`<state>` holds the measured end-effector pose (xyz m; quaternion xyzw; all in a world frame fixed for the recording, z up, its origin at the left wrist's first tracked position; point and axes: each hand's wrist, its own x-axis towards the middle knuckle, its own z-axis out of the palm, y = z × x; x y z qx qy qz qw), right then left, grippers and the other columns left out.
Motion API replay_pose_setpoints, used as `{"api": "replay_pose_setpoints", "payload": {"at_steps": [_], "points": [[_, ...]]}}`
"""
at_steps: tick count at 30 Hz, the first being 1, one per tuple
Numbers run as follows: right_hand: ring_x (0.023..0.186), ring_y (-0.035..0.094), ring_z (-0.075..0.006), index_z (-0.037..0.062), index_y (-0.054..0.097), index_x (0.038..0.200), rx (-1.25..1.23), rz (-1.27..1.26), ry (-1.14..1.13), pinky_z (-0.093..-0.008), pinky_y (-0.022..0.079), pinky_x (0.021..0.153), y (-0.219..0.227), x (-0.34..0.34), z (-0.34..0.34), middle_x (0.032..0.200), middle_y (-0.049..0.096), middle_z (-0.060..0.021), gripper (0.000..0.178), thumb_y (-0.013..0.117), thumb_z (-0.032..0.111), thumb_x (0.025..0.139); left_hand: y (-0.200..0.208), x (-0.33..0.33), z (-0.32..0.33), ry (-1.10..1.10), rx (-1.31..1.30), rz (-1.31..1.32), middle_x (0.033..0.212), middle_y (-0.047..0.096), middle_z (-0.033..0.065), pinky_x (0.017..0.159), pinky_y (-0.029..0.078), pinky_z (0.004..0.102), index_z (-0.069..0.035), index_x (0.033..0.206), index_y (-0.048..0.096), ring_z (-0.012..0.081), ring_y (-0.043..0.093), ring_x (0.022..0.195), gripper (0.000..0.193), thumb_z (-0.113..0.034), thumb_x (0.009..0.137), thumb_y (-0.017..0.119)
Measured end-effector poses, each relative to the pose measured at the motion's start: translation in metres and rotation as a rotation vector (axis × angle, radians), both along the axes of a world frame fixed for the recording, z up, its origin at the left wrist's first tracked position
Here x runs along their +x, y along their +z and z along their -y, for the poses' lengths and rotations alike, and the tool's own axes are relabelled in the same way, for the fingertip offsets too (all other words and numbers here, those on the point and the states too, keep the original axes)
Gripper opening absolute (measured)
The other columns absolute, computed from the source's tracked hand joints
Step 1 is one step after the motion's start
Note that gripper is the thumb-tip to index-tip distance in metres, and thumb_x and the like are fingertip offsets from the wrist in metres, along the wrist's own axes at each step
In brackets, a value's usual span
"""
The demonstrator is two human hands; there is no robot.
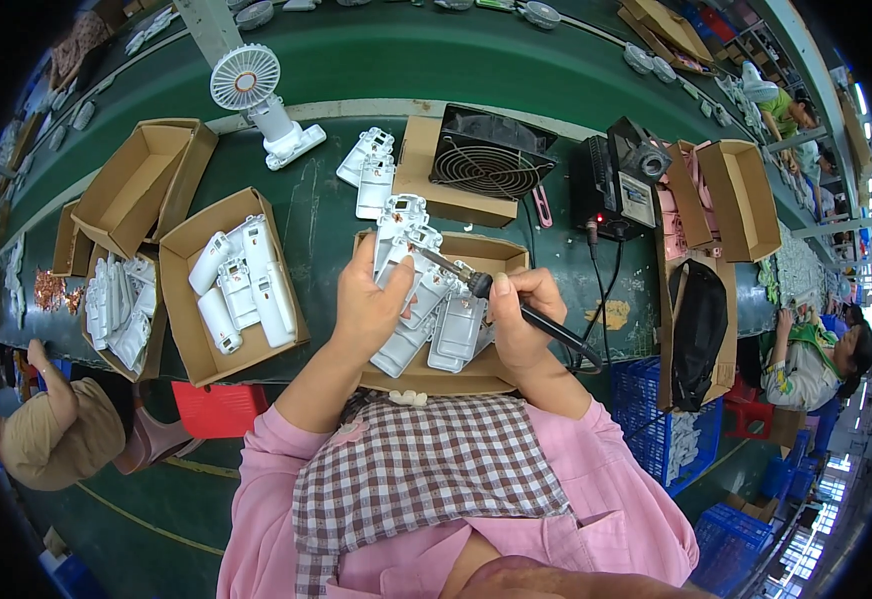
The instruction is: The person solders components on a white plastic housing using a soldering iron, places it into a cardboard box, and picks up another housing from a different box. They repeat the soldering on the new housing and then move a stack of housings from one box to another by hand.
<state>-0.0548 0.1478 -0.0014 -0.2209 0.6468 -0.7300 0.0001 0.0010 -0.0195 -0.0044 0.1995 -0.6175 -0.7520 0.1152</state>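
My left hand (371,306) is closed around a white plastic housing (403,226) with small copper-coloured parts on its upper end. In my right hand (526,314) is a soldering iron (476,283), gripped like a pen. Its tip reaches left to the housing; whether it touches cannot be made out. Beneath both hands sits a shallow cardboard box (501,253) holding several more white housings (456,329). The iron's black cable runs past my right hand toward a black soldering station (614,185) with a red light.
A black fan (491,155) stands behind the box. White housings (368,165) lie left of it, near a small white fan (266,110). Cardboard boxes with white parts (246,285) are at left. Boxes (741,200) and a black pouch (698,334) are at right. Other people (71,424) sit on both sides.
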Motion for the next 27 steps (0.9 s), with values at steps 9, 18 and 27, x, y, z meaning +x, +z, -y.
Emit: {"api": "replay_pose_setpoints", "payload": {"at_steps": [9, 18, 27], "points": [[0.05, 0.044, -0.0056, 0.0029, 0.047, 0.08, 0.019, -0.063, 0.0, -0.0194, 0.037, 0.046, 0.0, -0.002, 0.002, 0.063, 0.051, -0.0034, 0.013, 0.057, 0.003, 0.088, 0.0, 0.001, 0.0, -0.004, -0.006, -0.011, 0.078, 0.063, 0.0057, 0.042, 0.044, 0.0218, -0.001, 0.104, 0.054, 0.0073, 0.056, 0.054, 0.018, -0.008, 0.088, 0.056], [0.049, 0.044, -0.0074, 0.0044, 0.044, 0.081, -0.136, -0.062, -0.047, -0.0206, 0.037, 0.045, -0.007, -0.001, -0.004, 0.063, 0.052, -0.0061, 0.014, 0.055, 0.009, 0.089, 0.007, 0.001, 0.001, -0.03, 0.164, 0.022, 0.085, 0.063, 0.0054, 0.052, 0.048, 0.0224, 0.0, 0.11, 0.053, 0.0079, 0.058, 0.064, 0.024, -0.005, 0.087, 0.056], [0.05, 0.044, -0.0071, 0.0036, 0.045, 0.082, -0.061, -0.113, -0.027, -0.0202, 0.037, 0.047, -0.006, -0.002, -0.003, 0.064, 0.052, -0.0054, 0.012, 0.056, 0.006, 0.088, -0.018, -0.001, 0.002, 0.002, 0.119, -0.097, 0.087, 0.063, 0.0026, 0.065, 0.046, 0.0239, -0.001, 0.107, 0.058, 0.0066, 0.056, 0.077, 0.021, -0.016, 0.093, 0.053]]}}
